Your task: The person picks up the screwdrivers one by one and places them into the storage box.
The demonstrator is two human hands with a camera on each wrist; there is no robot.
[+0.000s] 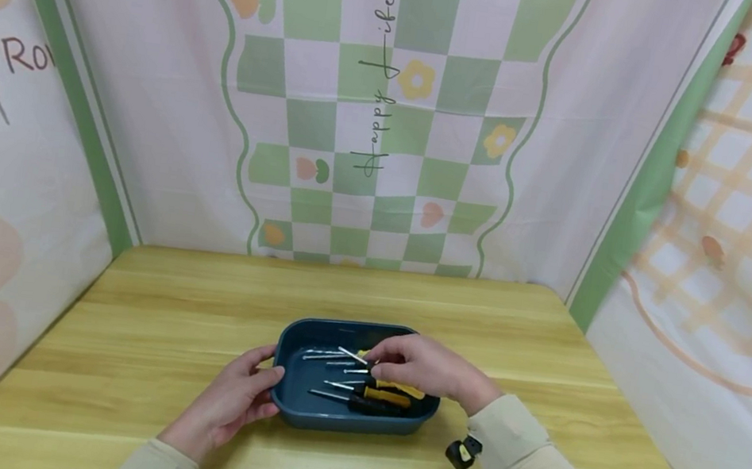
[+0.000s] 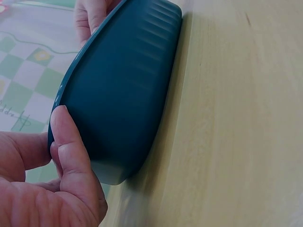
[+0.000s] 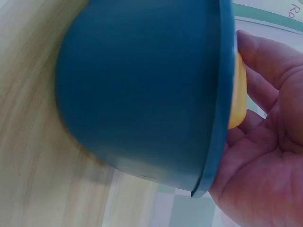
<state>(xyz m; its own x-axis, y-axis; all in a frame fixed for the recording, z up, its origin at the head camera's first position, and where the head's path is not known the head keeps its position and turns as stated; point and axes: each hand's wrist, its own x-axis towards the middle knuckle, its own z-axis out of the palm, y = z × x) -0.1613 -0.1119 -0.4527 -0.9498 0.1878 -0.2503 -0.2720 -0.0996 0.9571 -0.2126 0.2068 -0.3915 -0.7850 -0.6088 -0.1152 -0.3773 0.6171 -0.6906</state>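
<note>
A dark blue plastic tray holds several screwdrivers, their metal shafts pointing left. My left hand grips the tray's left end, the thumb at the rim; the left wrist view shows the tray's outer wall beside the fingers. Over the tray's right part, my right hand pinches a screwdriver whose thin shaft tilts up to the left. Its handle is mostly hidden by the fingers. In the right wrist view, a yellow handle rises above the rim by the palm. Below lie a yellow-and-black screwdriver and a black-handled screwdriver.
The tray stands on a wood-grain table. A green-and-white checked curtain hangs behind, with printed cloth at both sides. A black strap with a small device hangs at the right cuff.
</note>
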